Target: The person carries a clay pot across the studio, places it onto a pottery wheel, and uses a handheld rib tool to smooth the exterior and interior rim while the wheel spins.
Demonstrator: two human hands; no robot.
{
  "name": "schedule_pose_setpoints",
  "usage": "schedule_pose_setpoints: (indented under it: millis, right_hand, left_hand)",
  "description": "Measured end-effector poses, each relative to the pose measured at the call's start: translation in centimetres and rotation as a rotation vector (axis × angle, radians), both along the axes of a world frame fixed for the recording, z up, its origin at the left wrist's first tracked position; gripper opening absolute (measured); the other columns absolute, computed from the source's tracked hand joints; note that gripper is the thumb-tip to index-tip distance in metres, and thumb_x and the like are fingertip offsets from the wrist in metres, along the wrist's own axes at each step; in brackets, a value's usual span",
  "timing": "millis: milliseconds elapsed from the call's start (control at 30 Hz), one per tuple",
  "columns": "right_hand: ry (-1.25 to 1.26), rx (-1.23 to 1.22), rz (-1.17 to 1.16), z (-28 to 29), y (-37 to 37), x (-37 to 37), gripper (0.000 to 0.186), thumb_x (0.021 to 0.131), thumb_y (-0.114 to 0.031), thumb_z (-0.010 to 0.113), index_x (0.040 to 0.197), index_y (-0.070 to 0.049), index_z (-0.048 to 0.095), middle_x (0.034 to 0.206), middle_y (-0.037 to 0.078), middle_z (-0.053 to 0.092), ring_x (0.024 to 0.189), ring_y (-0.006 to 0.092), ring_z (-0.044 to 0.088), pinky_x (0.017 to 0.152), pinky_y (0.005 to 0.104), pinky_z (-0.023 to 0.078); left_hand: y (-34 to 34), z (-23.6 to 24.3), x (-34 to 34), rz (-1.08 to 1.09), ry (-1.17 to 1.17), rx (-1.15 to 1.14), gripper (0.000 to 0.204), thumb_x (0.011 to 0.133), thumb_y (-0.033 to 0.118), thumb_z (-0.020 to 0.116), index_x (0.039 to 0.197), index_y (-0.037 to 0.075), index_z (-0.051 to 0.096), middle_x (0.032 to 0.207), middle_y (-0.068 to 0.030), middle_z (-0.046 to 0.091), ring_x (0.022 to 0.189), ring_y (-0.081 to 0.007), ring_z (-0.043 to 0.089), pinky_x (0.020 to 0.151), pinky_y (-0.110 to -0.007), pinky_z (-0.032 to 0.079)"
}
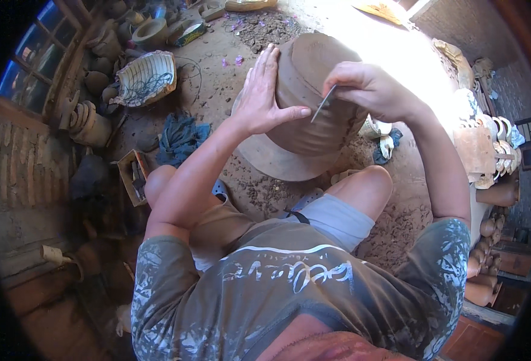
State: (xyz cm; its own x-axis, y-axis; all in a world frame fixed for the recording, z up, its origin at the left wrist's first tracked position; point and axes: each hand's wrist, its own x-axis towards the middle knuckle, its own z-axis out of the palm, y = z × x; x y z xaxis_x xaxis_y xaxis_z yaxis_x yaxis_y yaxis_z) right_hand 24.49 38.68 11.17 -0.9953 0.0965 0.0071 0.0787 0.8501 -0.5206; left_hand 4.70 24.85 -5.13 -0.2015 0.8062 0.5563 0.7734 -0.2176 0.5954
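Observation:
A large brown clay pot [304, 129] with ridged sides stands on a round flat wheel head [277, 161] in front of my knees. My left hand [265, 96] lies against the pot's left side, fingers stretched out and thumb reaching across the wall. On the other side, my right hand [364, 87] pinches a thin, flat grey scraper [324, 103]. The scraper's blade slants down in front of the pot's wall; whether its edge touches the clay I cannot tell. My right hand hides part of the pot's right side.
A blue cloth [181, 138] and a small wooden box [133, 177] lie left of my legs. Behind them is a ribbed tray [148, 78] with tangled string. Clay pots [151, 33] crowd the far left; more pots [488, 265] line the right. Clay crumbs cover the floor.

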Motion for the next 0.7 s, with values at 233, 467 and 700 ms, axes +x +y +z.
schedule_pose_setpoints:
  millis: [233, 467, 700]
  right_hand:
    - [0.352, 0.297, -0.334, -4.0, 7.3, -7.0, 0.034, 0.097, -0.011, 0.057, 0.128, 0.000, 0.067, 0.116, 0.015, 0.074, 0.108, 0.0217, 0.069, 0.101, 0.0331, 0.050]
    - [0.151, 0.098, -0.138, -2.4, 0.8, -2.5, 0.023, 0.095, -0.009, 0.059, 0.114, 0.001, 0.066, 0.108, 0.013, 0.072, 0.102, 0.0220, 0.068, 0.095, 0.0350, 0.051]
    - [0.177, 0.097, -0.305, -0.9, 3.8, -0.1, 0.031, 0.096, -0.012, 0.059, 0.122, 0.003, 0.066, 0.116, 0.015, 0.073, 0.110, 0.0257, 0.068, 0.100, 0.0341, 0.050]
  left_hand:
    - [-0.7, 1.0, 4.7, 0.209, 0.086, 0.026, 0.140, 0.069, 0.077, 0.078, 0.159, -0.008, 0.014, 0.164, -0.0329, 0.020, 0.153, -0.0504, 0.018, 0.125, -0.054, 0.019]
    - [0.1, 0.4, 2.0, 0.069, 0.068, 0.040, 0.142, 0.068, 0.081, 0.076, 0.159, -0.008, 0.013, 0.165, -0.0325, 0.018, 0.155, -0.0464, 0.017, 0.124, -0.056, 0.019]
    - [0.3, 0.7, 1.9, 0.054, 0.094, 0.063, 0.145, 0.066, 0.084, 0.074, 0.160, -0.007, 0.012, 0.165, -0.0324, 0.016, 0.155, -0.0461, 0.016, 0.123, -0.060, 0.018]
